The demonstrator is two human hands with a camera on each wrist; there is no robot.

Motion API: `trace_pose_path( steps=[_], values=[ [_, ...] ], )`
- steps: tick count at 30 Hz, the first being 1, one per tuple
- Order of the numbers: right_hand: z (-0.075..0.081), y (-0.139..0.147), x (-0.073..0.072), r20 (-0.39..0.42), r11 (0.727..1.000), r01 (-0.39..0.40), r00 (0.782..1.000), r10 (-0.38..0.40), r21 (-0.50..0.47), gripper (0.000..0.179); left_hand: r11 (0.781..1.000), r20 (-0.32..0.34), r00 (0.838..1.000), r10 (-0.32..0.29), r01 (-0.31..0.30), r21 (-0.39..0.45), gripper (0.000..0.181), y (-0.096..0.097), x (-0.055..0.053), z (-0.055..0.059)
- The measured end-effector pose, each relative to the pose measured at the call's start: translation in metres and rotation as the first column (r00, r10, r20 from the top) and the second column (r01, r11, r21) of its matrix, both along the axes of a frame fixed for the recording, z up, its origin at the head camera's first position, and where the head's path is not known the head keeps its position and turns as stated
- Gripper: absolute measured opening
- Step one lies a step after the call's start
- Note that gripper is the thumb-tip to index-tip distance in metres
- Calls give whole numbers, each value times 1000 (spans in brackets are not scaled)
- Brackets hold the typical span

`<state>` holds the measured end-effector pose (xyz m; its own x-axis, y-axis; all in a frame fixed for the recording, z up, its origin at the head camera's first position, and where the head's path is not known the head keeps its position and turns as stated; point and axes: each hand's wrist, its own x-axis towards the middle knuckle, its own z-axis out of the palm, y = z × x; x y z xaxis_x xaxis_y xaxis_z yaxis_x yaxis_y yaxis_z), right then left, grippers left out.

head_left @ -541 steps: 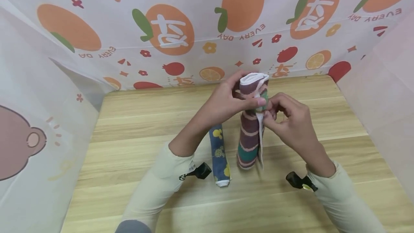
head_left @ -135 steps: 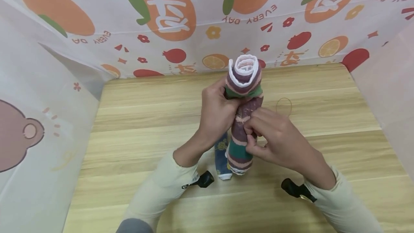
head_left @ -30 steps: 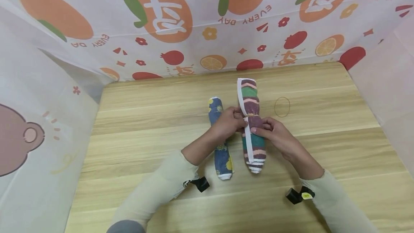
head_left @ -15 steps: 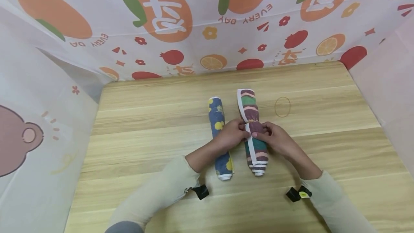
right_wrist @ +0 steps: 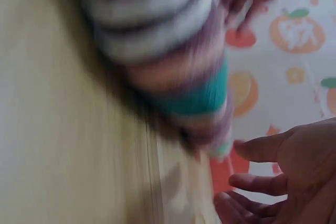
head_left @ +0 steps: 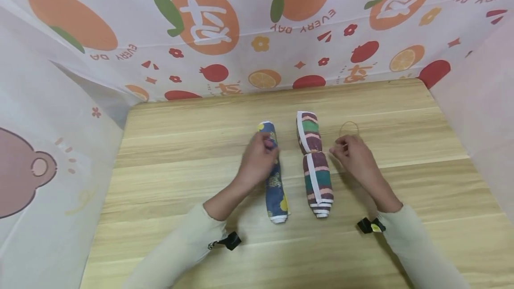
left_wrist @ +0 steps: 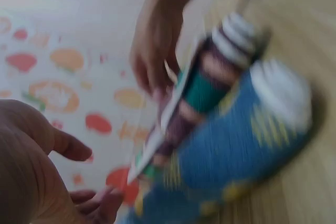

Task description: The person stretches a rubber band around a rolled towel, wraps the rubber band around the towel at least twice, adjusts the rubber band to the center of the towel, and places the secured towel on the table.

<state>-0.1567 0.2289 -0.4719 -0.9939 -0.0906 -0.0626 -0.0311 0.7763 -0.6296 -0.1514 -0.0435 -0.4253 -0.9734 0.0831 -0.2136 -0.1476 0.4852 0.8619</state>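
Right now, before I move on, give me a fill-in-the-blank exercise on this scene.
In the head view, the left grip overlaps the yellow-patterned roll, whose main colour is ____.
The right grip is nearer the loose band than the ____ grip.
The strip along the striped roll is ____.
Rolls on the table number ____.
Missing words: blue; left; white; two.

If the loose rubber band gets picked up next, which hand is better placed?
Probably the right hand: it is close to the rubber band, while the left hand is at the blue rolled towel, with the striped rolled towel in between.
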Motion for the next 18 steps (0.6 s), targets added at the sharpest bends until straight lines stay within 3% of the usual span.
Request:
trace_pose_path(
  steps=[2,4,9,12,18],
  values=[
    [0,5,-7,-77,996,19,997,-12,86,38,997,-11,998,69,-69,-31,55,-12,-3,-5],
    [-1,10,-13,-112,987,37,993,-19,156,36,995,26,996,88,-87,-41,51,-21,-5,-12],
    [-5,18,-24,-72,963,25,997,-6,267,26,997,138,990,20,-10,-74,58,-27,-7,-30],
    [-9,18,-25,-40,960,4,999,8,282,15,997,156,988,-2,14,-78,58,-24,-8,-37],
    [-15,15,-28,-83,956,3,996,22,293,9,997,168,985,37,-24,-76,70,-17,-5,-39]
  ],
)
